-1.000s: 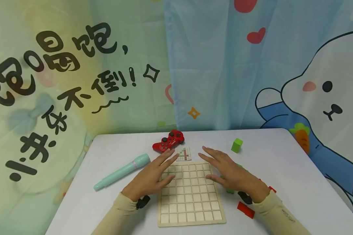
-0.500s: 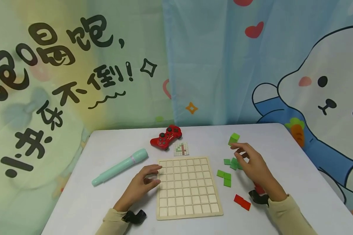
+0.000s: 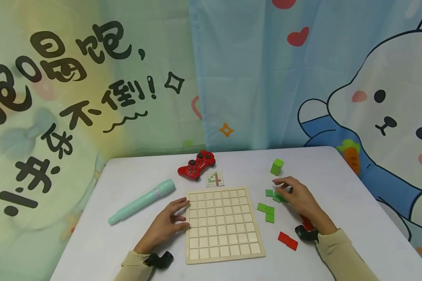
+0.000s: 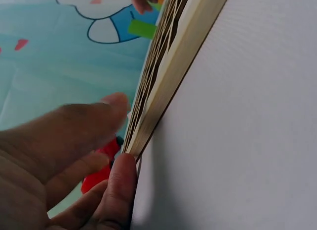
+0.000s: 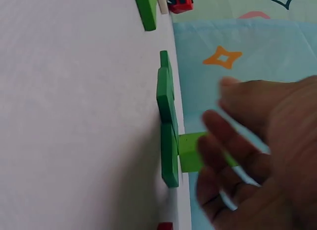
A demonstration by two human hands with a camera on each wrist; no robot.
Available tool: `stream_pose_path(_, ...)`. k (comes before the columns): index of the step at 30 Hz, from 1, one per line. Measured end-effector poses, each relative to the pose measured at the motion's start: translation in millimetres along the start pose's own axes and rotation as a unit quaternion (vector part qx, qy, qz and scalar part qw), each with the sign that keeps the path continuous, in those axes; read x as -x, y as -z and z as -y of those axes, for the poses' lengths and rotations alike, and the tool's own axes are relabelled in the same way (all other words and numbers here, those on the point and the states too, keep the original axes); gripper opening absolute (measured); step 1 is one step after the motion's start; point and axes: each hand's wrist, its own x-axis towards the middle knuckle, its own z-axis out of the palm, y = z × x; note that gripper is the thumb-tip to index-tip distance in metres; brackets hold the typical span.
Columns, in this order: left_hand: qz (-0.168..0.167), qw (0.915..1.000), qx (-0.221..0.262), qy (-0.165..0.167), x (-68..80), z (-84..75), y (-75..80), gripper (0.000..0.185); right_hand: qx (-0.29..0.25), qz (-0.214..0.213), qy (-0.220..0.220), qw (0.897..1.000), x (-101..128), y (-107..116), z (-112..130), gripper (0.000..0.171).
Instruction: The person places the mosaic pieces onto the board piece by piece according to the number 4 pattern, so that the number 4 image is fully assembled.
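A pale wooden grid board lies flat on the white table. My left hand rests at the board's left edge, fingers loosely bent; in the left wrist view a fingertip is right at the board's corner. On the right, my right hand hovers over a dark green stepped puzzle piece, partly hiding it. The right wrist view has its fingers spread, holding nothing, beside that green piece. A light green angled piece lies nearer the board.
A red piece lies right of the board; another red piece is half hidden under my right wrist. Behind stand a green cube-like block, a small pattern card and a red game controller. A mint-green stick lies left.
From above the board, both hands have parted: the left to the board's left edge, the right over to the green pieces, where it has lowered slightly. The pieces have stayed in place.
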Motion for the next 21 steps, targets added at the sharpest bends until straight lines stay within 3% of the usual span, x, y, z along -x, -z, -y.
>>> stream_pose_path(7, 0.000, 0.9998, -0.019, -0.002, -0.9, 2.8, -0.3, 0.089, 0.043, 0.057, 0.024, 0.997, -1, -12, -3, 0.043)
stream_pose_path(15, 0.046, 0.9980, -0.040, -0.011, -9.5, -1.9, 7.2, 0.108, 0.066, 0.036, 0.051, 0.996, -2, -12, -3, 0.031)
stream_pose_path(21, 0.053, 0.9930, -0.104, -0.017, -23.8, -1.7, 17.0, 0.113, 0.066, 0.032, 0.069, 0.995, -2, -16, -1, 0.022)
